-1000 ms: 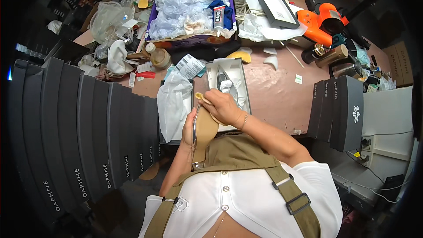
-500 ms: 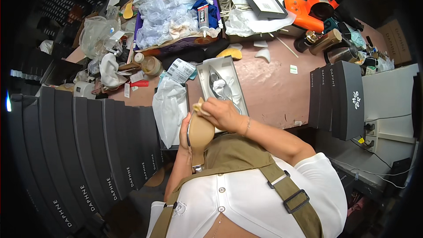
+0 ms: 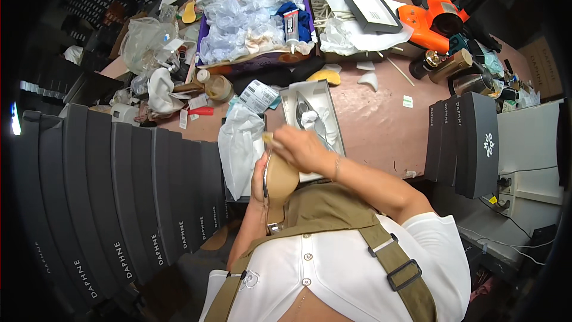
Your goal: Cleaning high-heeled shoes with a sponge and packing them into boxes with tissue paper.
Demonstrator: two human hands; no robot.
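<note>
At frame centre the left hand (image 3: 260,180) grips a tan shoe sole (image 3: 280,180), its fingers mostly hidden behind it; the right hand (image 3: 302,148) presses closed on the sole's top edge, covering part of the open shoebox (image 3: 333,120); the sole's lower end merges with the apron (image 3: 325,209).

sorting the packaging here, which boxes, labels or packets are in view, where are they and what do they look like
Dark grey boxes: long row at the person's left, pale lettering on the ends.
Dark boxes: on end at the right, white emblem.
Open shoe box: ahead of the hands, grey, white lining.
White label: left of the open box, rectangular, black print.
Glue tube: far tray, white with red.
</note>
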